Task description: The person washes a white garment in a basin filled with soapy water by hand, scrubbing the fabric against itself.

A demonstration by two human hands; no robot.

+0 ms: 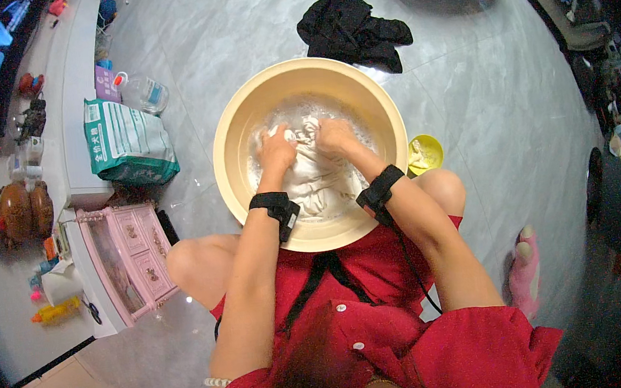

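Note:
Between my knees stands a round cream plastic basin (318, 244) holding soapy, foamy water. A wet white cloth garment (317, 179) lies bunched in the water. My left hand (277, 151) grips a fold of it on the left side, the fingers partly hidden by cloth and suds. My right hand (334, 135) is closed on another fold a short way to the right. A twisted stretch of the cloth runs between the two hands. Each wrist wears a black strap with a small device.
Beyond the basin a black garment (353, 30) lies crumpled on the grey tiled floor. A small yellow-green bowl (425, 155) with pale pieces sits right of the basin. Leftward are a pet food bag (129, 141), a clear plastic jug (144, 92) and a pink toy cabinet (131, 256).

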